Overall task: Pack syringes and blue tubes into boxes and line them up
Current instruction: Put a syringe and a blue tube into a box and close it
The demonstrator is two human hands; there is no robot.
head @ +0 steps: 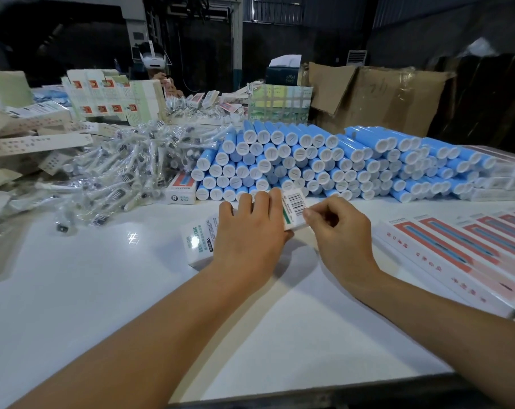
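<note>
A white box (pixel 198 240) with green print and a barcode lies on the white table (pixel 103 290) in front of me. My left hand (pixel 247 231) rests over its middle, fingers curled round its far edge. My right hand (pixel 339 228) pinches the box's right end near the barcode. Behind it rises a stack of blue tubes (pixel 309 160) with white caps facing me. To the left lies a heap of bagged syringes (pixel 126 169). A row of packed pink-and-white boxes (pixel 462 252) is lined up at the right.
A single closed box (pixel 181 187) lies by the tube stack's left end. Flat and folded cartons (pixel 108 95) are piled at the back left, brown cardboard boxes (pixel 377 95) at the back right. A person wearing a headset (pixel 154 59) sits across the table.
</note>
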